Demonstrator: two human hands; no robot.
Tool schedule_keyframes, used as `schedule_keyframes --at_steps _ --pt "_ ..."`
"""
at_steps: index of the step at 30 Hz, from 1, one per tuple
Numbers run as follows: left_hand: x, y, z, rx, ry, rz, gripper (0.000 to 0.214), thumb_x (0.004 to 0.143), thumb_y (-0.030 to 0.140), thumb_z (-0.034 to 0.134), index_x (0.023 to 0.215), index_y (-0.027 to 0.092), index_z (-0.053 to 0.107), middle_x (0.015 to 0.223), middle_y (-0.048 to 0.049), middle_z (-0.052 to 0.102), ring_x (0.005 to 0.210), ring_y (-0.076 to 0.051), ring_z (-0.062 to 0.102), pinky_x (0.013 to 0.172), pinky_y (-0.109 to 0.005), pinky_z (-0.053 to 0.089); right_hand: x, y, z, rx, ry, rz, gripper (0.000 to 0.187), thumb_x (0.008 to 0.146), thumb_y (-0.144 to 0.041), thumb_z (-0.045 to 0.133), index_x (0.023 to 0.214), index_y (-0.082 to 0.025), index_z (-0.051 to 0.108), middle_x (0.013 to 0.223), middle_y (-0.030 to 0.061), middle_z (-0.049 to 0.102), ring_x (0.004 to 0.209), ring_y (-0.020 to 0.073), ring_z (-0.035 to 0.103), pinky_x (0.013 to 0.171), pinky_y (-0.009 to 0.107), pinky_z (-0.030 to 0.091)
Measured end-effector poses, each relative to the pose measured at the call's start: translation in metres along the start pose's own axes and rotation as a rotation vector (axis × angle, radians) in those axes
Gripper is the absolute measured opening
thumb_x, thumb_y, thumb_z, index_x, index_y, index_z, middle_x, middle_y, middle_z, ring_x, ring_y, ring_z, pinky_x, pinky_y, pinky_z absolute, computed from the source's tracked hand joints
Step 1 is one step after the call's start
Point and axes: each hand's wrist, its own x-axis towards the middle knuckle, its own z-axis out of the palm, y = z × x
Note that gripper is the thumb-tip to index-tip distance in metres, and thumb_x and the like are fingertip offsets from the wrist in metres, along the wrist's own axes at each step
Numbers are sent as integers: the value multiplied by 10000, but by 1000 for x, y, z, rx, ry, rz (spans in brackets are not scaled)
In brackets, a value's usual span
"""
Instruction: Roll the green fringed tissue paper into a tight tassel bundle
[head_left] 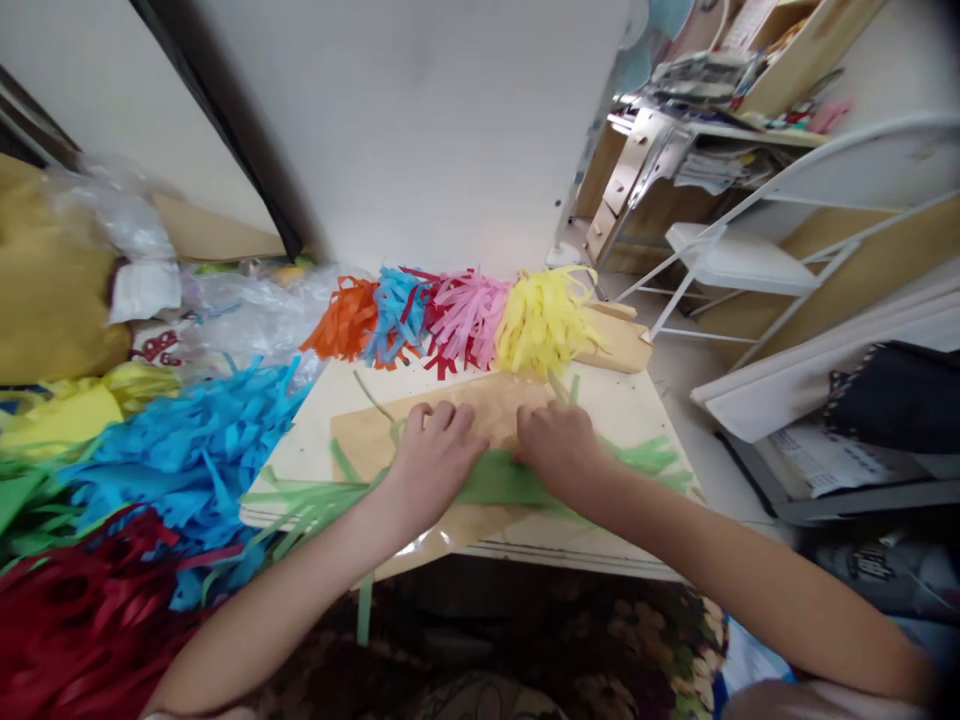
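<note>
Both hands, the left hand (431,455) and right hand (559,445), press flat, fingers seemingly curled, on the fringed green paper strip (495,480) lying crosswise beneath them across the brown cardboard sheet (487,410) on the pale wooden bench (622,410)

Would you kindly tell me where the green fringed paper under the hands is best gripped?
Probably by its uncut middle band, pinched from the near edge between the left hand and right hand; the loose strips trailing off either end look too flimsy.
</note>
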Motion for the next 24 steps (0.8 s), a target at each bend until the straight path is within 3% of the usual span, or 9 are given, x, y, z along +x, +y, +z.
schedule_keyframes --at_steps 3,10,13,19,24 --pt "1 -2 3 3 32 113 175 773 173 404 758 192 577 958 -77 479 875 -228 412 743 -402 309 -5 -11 -1 -39 112 -54 204 770 -71 373 918 -52 512 850 170 559 844 262 512 678 348 367" --pt "-3 2 2 10 21 67 233 773 141 372 780 150 604 999 -95 468 913 -241 389 774 -430 275 -15 -15 17 -48 136 -218 167 771 -85 407 871 -112 538 854 86 565 806 183 534 650 262 402" --pt "-7 2 0 18 38 32 208 760 192 411 767 146 614 1009 -102 462 927 -249 384 775 -438 274 -17 -10 20 -72 152 -171 147 790 -98 414 861 -99 542 860 80 559 822 175 526 698 284 408" --pt "-20 1 -6 -5 19 -13 210 683 338 534 772 177 634 1026 -100 456 955 -261 375 773 -435 283 -28 -3 20 -82 105 -46 227 823 -312 447 913 -116 519 891 36 533 788 128 519 709 323 436" --pt "-31 2 -8 -17 14 -19 237 698 359 518 822 190 629 1065 -102 433 999 -268 338 802 -451 250 -41 4 24 -15 154 41 209 814 -291 459 928 -128 522 909 46 532 811 143 512 704 318 432"
